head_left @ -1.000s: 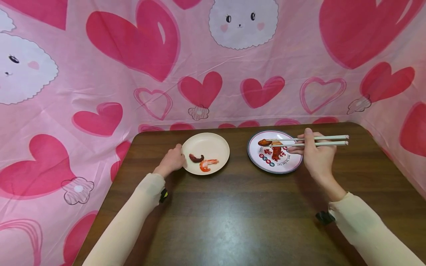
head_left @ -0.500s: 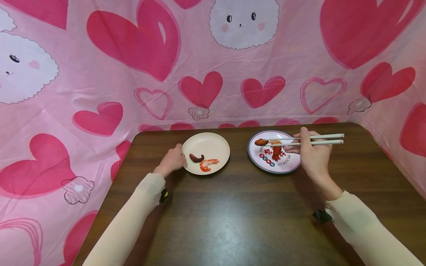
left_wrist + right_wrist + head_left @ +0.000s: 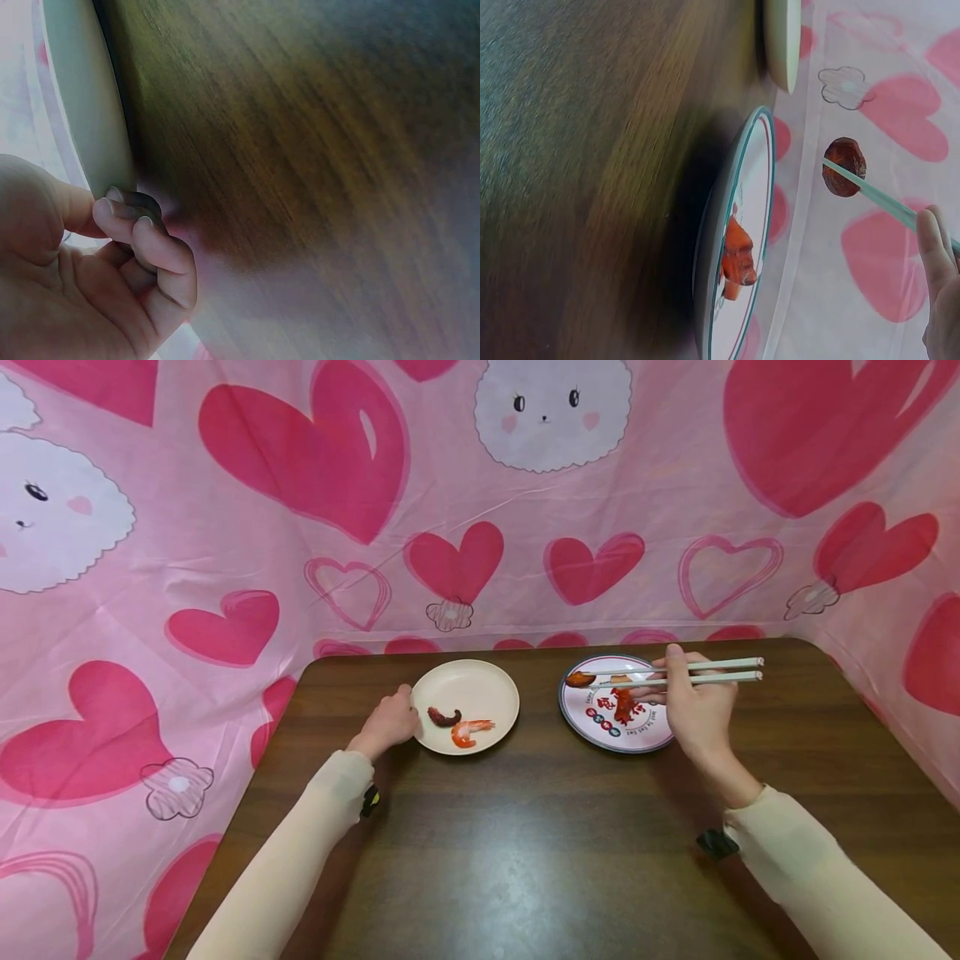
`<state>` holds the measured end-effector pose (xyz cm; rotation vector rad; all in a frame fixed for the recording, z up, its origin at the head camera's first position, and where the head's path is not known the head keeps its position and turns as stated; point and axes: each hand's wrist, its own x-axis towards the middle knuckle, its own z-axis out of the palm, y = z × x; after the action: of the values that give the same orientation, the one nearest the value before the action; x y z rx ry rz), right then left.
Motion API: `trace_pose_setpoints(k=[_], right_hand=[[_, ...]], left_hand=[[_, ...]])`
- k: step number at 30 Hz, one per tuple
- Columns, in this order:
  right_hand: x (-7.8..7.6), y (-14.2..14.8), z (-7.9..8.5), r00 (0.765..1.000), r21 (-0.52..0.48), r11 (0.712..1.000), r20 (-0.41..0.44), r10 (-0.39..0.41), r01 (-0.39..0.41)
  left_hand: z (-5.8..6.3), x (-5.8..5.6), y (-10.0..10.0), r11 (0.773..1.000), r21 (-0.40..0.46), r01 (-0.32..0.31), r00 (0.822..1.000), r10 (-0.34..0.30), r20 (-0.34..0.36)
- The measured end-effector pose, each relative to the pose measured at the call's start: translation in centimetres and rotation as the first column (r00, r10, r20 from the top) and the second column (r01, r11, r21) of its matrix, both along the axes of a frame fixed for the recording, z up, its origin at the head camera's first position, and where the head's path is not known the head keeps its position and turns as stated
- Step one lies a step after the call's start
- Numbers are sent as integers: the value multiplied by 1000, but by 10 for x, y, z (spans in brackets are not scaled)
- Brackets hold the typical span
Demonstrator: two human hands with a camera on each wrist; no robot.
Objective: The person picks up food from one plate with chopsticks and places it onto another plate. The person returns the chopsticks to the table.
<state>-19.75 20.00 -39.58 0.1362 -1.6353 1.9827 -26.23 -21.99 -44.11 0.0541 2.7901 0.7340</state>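
Head view: right hand (image 3: 697,702) grips a pair of pale chopsticks (image 3: 738,677); their tips pinch an oval brown piece (image 3: 580,679). Right wrist view confirms the piece is clear of the patterned plate (image 3: 577,720), hanging apart from it.

Key relation: piece lies left of the right hand, the nearer of the two. Its long axis runs roughly in line with the chopsticks, nearly parallel to the far edge of the surface (image 3: 510,827). In the head view it overlaps the patterned plate's left rim; the cream plate (image 3: 480,685) lies farther left, beyond a gap of bare wood.

Left hand (image 3: 386,722) pinches the cream plate's left rim, near the surface's left edge. On that plate: dark curled piece (image 3: 444,717), shrimp (image 3: 462,735) just beside it.

Both plates sit near the far edge. A red piece (image 3: 624,706) lies on the patterned one.
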Motion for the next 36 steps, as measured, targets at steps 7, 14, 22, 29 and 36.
trace_pose_setpoints(k=[7,14,22,29,36], right_hand=[[-1,-6,-1,1000,-11,1000,-6,19,-19],[0,-12,-1,1000,9,1000,6,23,-23],[-3,-22,0,999,11,999,7,40,-40],[-4,-30,0,998,-5,998,31,61,-60],[-6,-36,-2,997,7,998,37,67,-68]], left_hand=[[0,0,0,1000,8,-7,1000,7,5],[1,0,0,1000,12,-11,1000,11,12],[-1,-1,0,1000,10,-11,1000,11,13],[1,1,0,1000,6,-18,1000,17,12],[0,0,0,1000,10,-4,1000,4,4]])
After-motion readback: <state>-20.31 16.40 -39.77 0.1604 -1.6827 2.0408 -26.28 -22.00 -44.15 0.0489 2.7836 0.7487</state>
